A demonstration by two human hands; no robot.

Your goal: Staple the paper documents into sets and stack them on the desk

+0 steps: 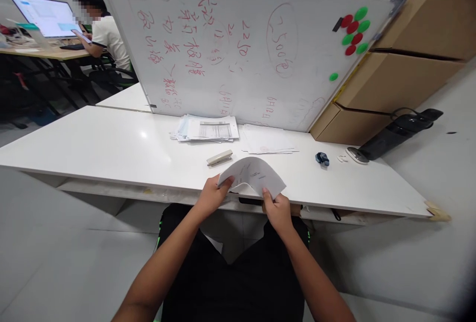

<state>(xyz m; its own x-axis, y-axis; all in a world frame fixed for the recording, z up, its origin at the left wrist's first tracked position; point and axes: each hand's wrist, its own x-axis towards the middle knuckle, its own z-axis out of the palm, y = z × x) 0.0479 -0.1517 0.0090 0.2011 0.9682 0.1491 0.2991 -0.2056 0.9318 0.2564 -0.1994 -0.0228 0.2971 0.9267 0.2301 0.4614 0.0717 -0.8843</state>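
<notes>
Both my hands hold printed paper [255, 171], bowed upward in the middle, over the front edge of the white desk. My left hand [214, 194] is closed on its left edge, thumb on top. At the lower right edge, my right hand [277, 210] pinches it with the thumb over the print. Whether it is one sheet or several I cannot tell. Just beyond my left hand lies a beige stapler [219, 158]. Behind the stapler is a stack of printed papers [211, 129], and to its right a few mostly blank sheets [267, 138].
A whiteboard [245, 49] with red writing and magnets leans behind the white desk [111, 148]. Cardboard boxes [401, 79], a dark bottle [397, 131], a computer mouse [357, 155] and a small dark blue item [322, 159] are at right. Another person [109, 39] sits at far left.
</notes>
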